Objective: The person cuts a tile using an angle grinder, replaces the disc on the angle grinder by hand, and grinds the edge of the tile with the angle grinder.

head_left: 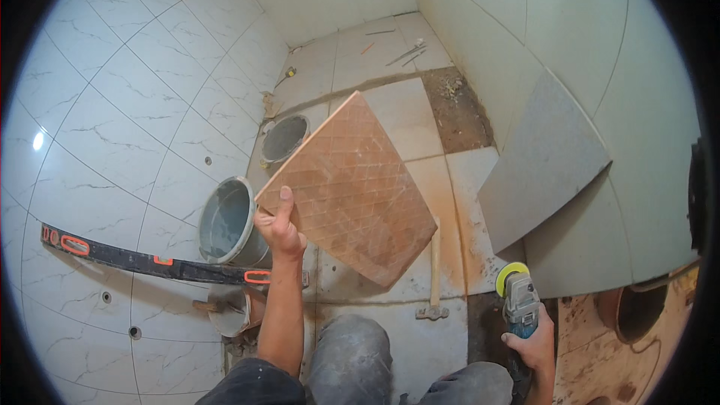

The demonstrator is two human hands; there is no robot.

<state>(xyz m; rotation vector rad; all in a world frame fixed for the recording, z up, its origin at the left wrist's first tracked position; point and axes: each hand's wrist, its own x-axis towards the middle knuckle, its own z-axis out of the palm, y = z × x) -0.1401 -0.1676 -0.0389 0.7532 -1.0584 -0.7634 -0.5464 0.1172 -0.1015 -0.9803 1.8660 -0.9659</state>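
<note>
My left hand grips the left corner of a square tile, held up with its brown ribbed back facing me, tilted like a diamond over the floor. My right hand holds a blue angle grinder with a yellow-green guard, low at the right beside my knee. My knees in dusty trousers show at the bottom edge.
A grey bucket stands by the left wall, a round pan behind it. A black and orange spirit level leans along the tiled wall. A hammer lies on the floor. A grey tile leans against the right wall.
</note>
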